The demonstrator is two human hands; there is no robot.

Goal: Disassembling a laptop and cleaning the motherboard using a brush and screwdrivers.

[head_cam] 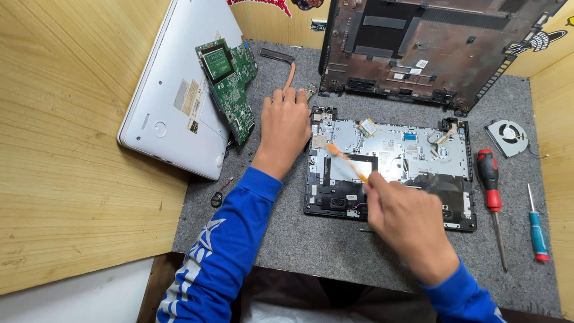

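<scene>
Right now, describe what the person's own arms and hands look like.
Both hands are bare: no gloves, rings or watch visible. The left hand and right hand emerge from bright blue long sleeves. The left sleeve carries a white printed graphic along the forearm; the right sleeve shows plain blue.

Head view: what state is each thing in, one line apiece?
Laptop base: opened, cover off, flat on mat.
Bottom cover: removed, propped behind the base.
White laptop: closed, lying at the left.
Green board: taken out, resting on the white laptop.
Fan: loose on mat.
Red screwdriver: lying unused.
Teal screwdriver: lying unused.
Left hand: resting by the base's corner.
Right hand: gripping an orange tool.
</scene>
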